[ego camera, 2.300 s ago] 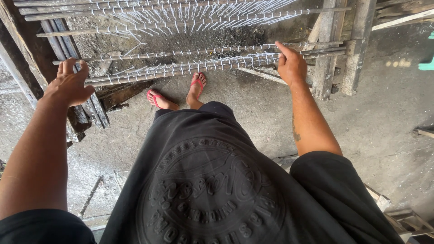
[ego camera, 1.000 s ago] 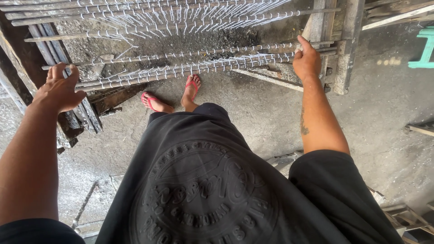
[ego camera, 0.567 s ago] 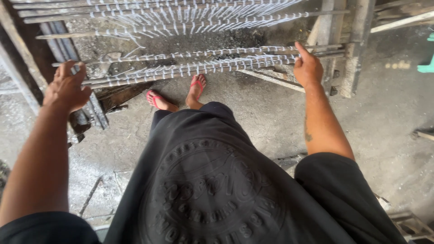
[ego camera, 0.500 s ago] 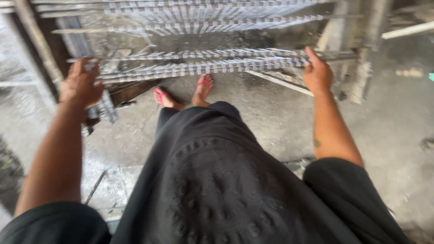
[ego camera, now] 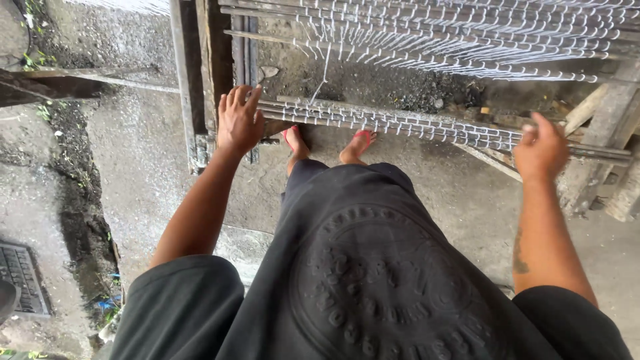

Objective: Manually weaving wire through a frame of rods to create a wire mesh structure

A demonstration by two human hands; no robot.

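Below the person's chest, across the front of the frame, runs a long metal bar (ego camera: 427,127) studded with rows of short white pins. It lies nearly level, sloping slightly down toward the person's right, and spans the gap between the two hands. The left hand (ego camera: 239,120) sits at the bar's left end, palm down, fingers spread wide and flat; the fingertips reach over the end of the bar next to an upright wooden post (ego camera: 190,80). Whether the palm presses on the bar or on the post fitting beside it cannot be told. The right hand (ego camera: 541,150) is at the bar's far right section, fingers curled over it from above, thumb raised; the grip appears closed on the bar, though the underside of the hand is hidden.

Behind this bar, higher in the view, a second bank of similar pinned bars (ego camera: 467,33) lies in parallel rows, apart from both hands. A weathered timber upright (ego camera: 603,140) stands just beyond the right hand.

Directly under the bar, between the hands, both feet in red sandals (ego camera: 293,137) stand on a grey concrete floor (ego camera: 140,160). The person wears a black shirt (ego camera: 393,287) with a round embossed emblem. A drain grate (ego camera: 20,280) is set in the floor well to the left, apart from the work.
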